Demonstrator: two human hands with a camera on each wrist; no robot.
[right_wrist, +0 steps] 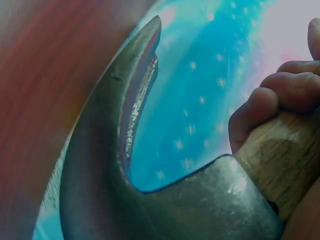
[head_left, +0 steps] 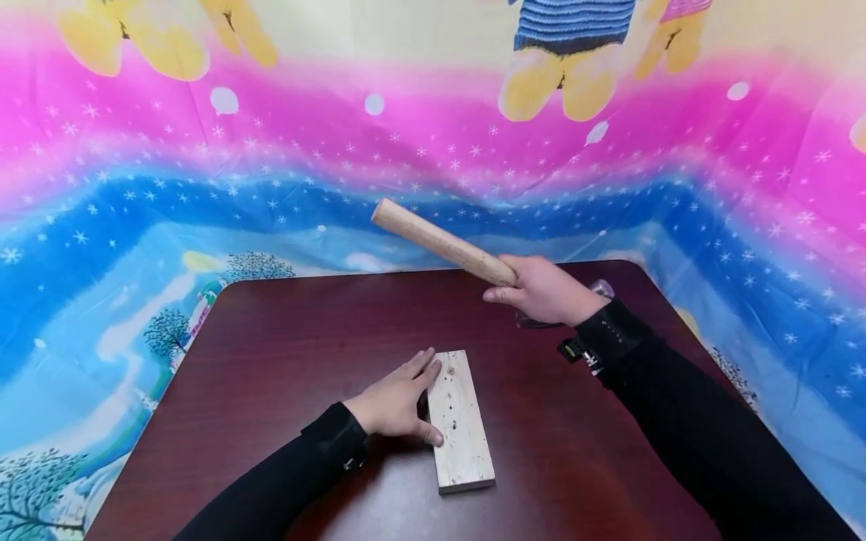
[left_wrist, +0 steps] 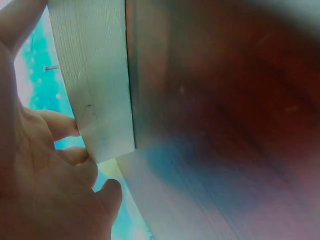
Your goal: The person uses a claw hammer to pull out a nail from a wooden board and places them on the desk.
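Note:
My right hand point(head_left: 551, 291) grips a claw hammer by its wooden handle point(head_left: 443, 242), close to the head, and holds it over the back right of the table. The handle's free end points up and left. In the right wrist view the dark metal hammer head point(right_wrist: 175, 215) fills the front, its split claw curving upward. My left hand point(head_left: 395, 398) rests along the left edge of a pale wooden block point(head_left: 463, 428), fingers spread toward its far corner, thumb on the near part. A nail point(left_wrist: 51, 68) sticks out of the block's top in the left wrist view.
The block lies lengthwise on a dark red-brown table point(head_left: 304, 338) with rounded far corners. Behind and beside the table hangs a colourful printed cloth point(head_left: 419, 150) with snowflakes. Small dark marks dot the block's top face.

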